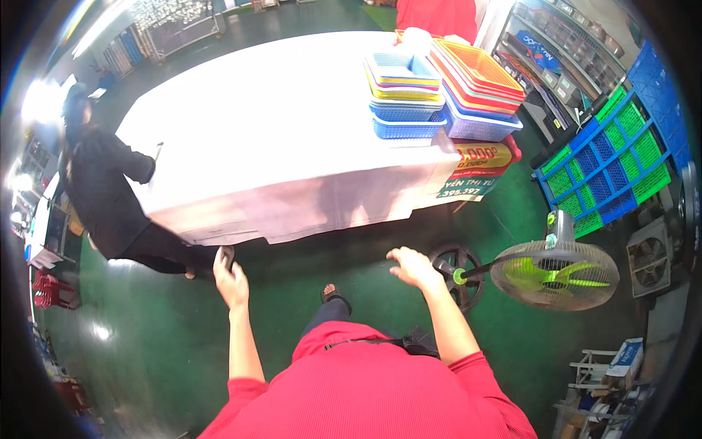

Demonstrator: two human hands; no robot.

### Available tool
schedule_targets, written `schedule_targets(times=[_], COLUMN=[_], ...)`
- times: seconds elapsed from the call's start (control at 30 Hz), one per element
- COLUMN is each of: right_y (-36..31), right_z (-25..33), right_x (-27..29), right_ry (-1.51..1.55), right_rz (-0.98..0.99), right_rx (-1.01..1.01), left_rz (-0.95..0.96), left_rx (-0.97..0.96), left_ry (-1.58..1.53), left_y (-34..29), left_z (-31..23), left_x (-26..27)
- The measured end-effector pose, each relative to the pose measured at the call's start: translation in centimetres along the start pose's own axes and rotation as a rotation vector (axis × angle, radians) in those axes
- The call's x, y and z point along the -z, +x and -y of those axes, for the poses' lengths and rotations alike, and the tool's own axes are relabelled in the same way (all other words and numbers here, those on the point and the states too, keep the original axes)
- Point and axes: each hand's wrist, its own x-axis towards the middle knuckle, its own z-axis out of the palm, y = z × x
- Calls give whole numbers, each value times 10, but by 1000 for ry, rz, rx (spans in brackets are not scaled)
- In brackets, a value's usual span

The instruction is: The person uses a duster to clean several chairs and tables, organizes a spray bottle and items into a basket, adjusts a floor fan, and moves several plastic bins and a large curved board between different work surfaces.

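Both my hands are held out over the green floor, in front of the long table. My left hand (232, 284) has its fingers stretched out and holds nothing that I can make out. Just past its fingertips shows a small brownish-grey shape, too unclear to name. My right hand (414, 268) is loosely bent with the fingers apart, and nothing shows in it. It is nearest to the round black base (468, 295) of a standing fan. A white cloth (292, 197) covers the table beyond both hands.
Stacked plastic baskets, blue and yellow (407, 102) and orange and purple (482, 88), stand at the table's right end. A person in dark clothes (106, 190) stands at its left. The fan's green-bladed head (554, 275) is to my right. Blue and green crates (614, 161) lean behind it.
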Motion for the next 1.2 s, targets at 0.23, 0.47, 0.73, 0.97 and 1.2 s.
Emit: schedule_targets(times=[0.23,0.47,0.73,0.97,1.2], right_y=[137,320,442,465,466], right_z=[-47,-110,-167,-182,-171], right_x=[155,286,333,342,360], right_ry=[-10,-303,-486,-396,-386], right_rz=[-405,-630,-242,-113,-53], right_rx=[83,231,380,573,669], left_rz=[498,563,464,390,326], left_rx=[-356,-782,-764,-701,-757], left_ry=[-131,-175,111,199,269], left_y=[133,170,198,199,206], left_z=[-167,-237,-249,-249,-250], left_x=[-218,-404,-524,-544,-542])
